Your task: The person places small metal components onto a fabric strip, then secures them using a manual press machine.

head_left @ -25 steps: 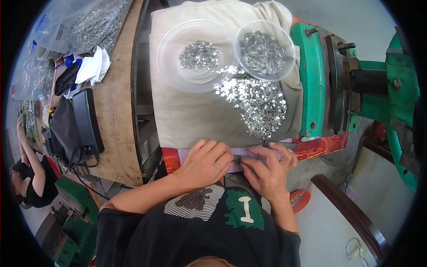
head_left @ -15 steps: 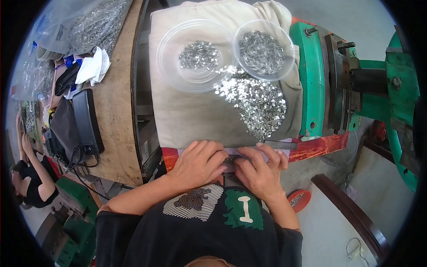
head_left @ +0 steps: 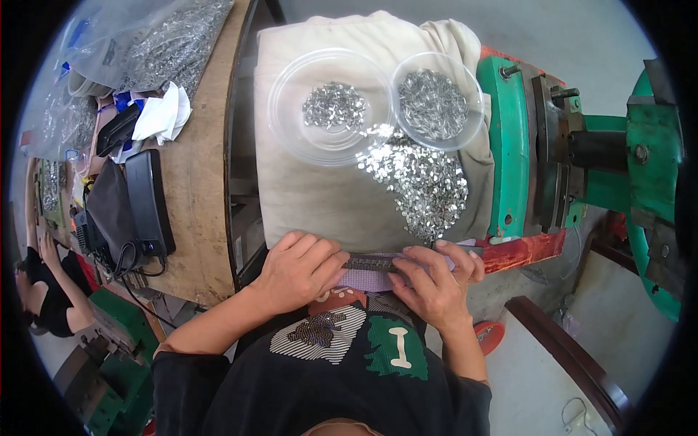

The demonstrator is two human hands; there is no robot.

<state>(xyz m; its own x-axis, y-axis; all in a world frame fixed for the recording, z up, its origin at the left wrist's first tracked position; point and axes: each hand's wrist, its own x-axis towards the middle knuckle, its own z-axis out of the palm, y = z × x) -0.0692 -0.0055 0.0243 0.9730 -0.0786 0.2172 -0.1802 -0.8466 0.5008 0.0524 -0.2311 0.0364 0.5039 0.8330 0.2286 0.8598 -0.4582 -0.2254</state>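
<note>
Between my hands, close to my body, lies a narrow dark slotted strip (head_left: 369, 263) over purple checked cloth (head_left: 367, 280). My left hand (head_left: 304, 267) is closed on the strip's left end. With bent fingers, my right hand (head_left: 435, 283) grips its right end, and a thin dark tip (head_left: 434, 242) shows by its index finger. Just beyond the right hand, a heap of small shiny metal pieces (head_left: 429, 192) is spread on a beige cloth (head_left: 313, 200). Farther off stand a clear round tub (head_left: 280, 134) with small metal parts and a smaller tub (head_left: 476, 123) full of slender ones.
A green machine (head_left: 512, 160) stands close on the right. To the left, a wooden bench (head_left: 200, 189) carries a black device (head_left: 149, 200), white paper (head_left: 163, 116) and bags of metal parts (head_left: 171, 47). An orange bowl (head_left: 491, 336) sits lower right. Another person (head_left: 58, 291) works far left.
My hands have moved apart, the left one leftward, uncovering more of the dark strip between them. A flat grey bar beside my right hand is now mostly hidden. The view has shifted slightly.
</note>
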